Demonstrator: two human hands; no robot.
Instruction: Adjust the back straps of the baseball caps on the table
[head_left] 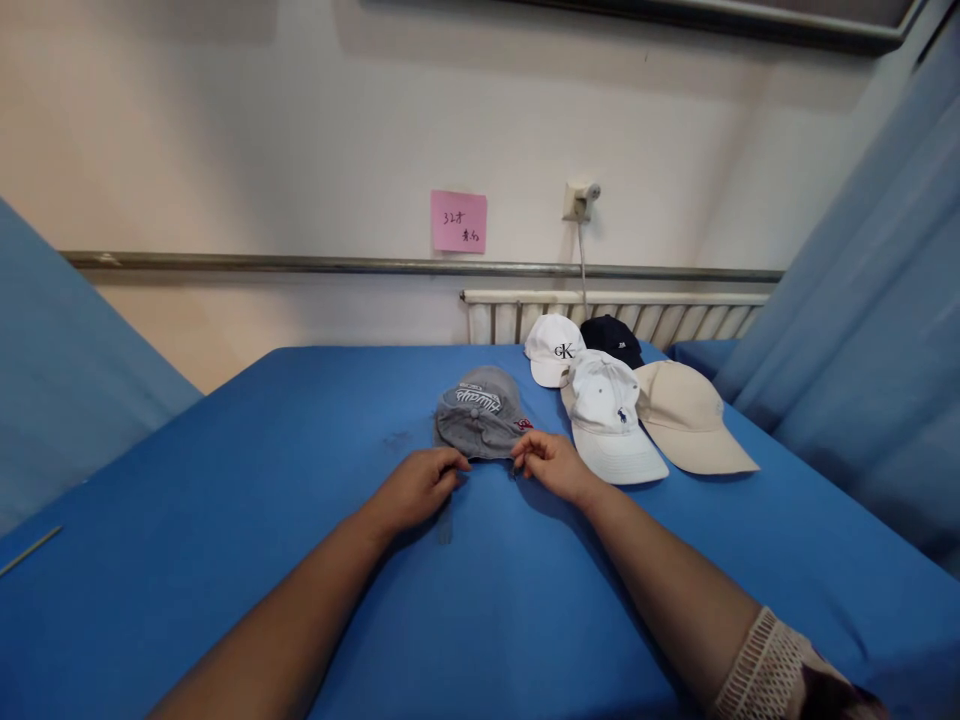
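A grey baseball cap (480,405) with white lettering lies on the blue-covered table, its back edge toward me. My left hand (424,487) is closed in a pinch at the cap's near left edge, on a strap (445,522) whose loose end hangs below the fingers. At the near right edge, my right hand (551,462) pinches the other strap end, where a small dark piece shows under the fingertips. A small red mark sits on the cap's side just above my right fingers. The fingertips partly hide both strap ends.
To the right lie a white cap with letters (551,345), a dark navy cap (611,338), a white cap with a small logo (604,410) and a beige cap (686,415). A thin stick (30,550) is at the left. Blue curtains (862,310) flank the table (247,480).
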